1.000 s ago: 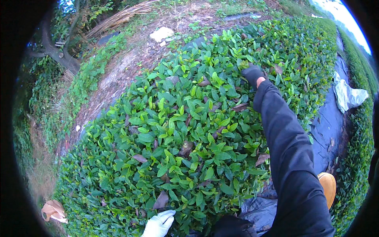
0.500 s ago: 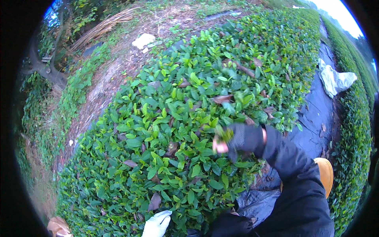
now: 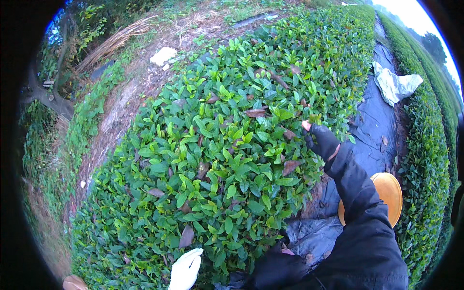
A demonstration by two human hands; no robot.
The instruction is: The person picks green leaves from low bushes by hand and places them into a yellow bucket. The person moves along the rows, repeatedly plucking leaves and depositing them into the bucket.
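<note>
A broad row of tea bushes (image 3: pixel 232 159) with green leaves and dry brown leaves fills the middle. My right hand (image 3: pixel 322 140), in a black fingerless glove with bare fingertips, is over the row's right side. Its thumb and fingers are closed on a small bunch of tea leaves (image 3: pixel 314 118). My left hand (image 3: pixel 185 270), in a white glove, rests low at the row's near edge beside a brown dead leaf (image 3: pixel 186 236). Its fingers look stretched out and nothing shows in them; its lower part is cut off by the frame.
A round orange-yellow container (image 3: pixel 389 195) stands behind my right forearm on black ground sheeting (image 3: pixel 379 121). Farther up the path lies a white sack (image 3: pixel 395 86). Another hedge row (image 3: pixel 425 169) runs along the right. A pale rock (image 3: pixel 163 56) and dry stalks (image 3: pixel 118 41) lie on the left bank.
My right hand has moved up and to the right, away from the middle of the bush, with leaves in its fingers. My left hand has barely moved. The whole view has shifted slightly.
</note>
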